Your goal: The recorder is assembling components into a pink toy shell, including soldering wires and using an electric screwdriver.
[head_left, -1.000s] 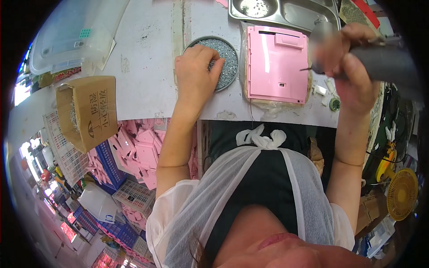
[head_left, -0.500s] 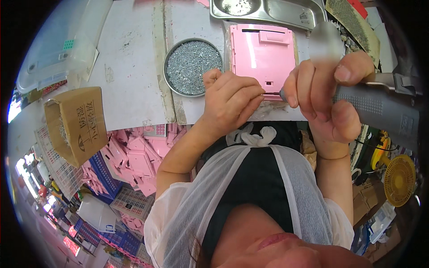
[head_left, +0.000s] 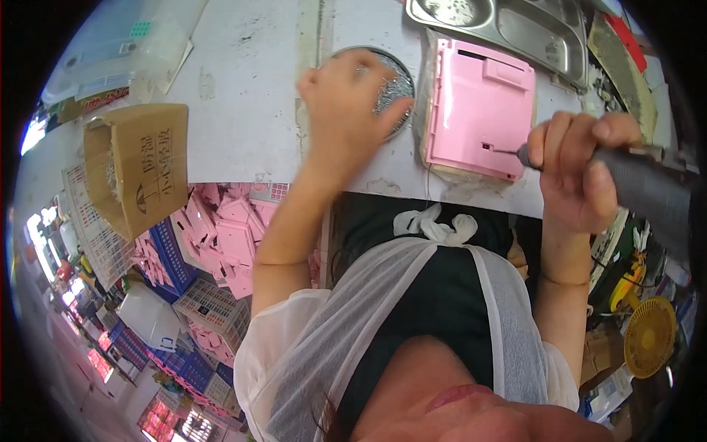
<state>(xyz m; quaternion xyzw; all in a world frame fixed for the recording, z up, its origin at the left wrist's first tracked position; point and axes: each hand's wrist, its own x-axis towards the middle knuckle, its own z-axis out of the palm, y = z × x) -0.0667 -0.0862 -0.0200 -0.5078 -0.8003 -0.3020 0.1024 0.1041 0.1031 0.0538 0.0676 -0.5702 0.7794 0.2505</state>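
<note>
White bench: left hand [head_left: 346,103] moved back into screw dish [head_left: 394,85], pinching; right hand [head_left: 578,173] grips screwdriver [head_left: 641,184].

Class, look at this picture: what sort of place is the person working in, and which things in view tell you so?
Probably a small assembly workshop. The right hand drives a powered screwdriver into a pink plastic panel, the left hand reaches into a round dish of screws, and crates of matching pink parts stand below.

A steel compartment tray [head_left: 515,26] sits at the far edge of the white bench [head_left: 243,96]. An open cardboard box [head_left: 136,166] stands at the bench's left end, with a clear plastic container [head_left: 110,51] beyond it. Below the bench edge, blue crates [head_left: 173,261] hold heaped pink plastic parts [head_left: 228,236], a white crate [head_left: 213,306] beside them. A yellow fan [head_left: 649,335] stands low at the right.
</note>
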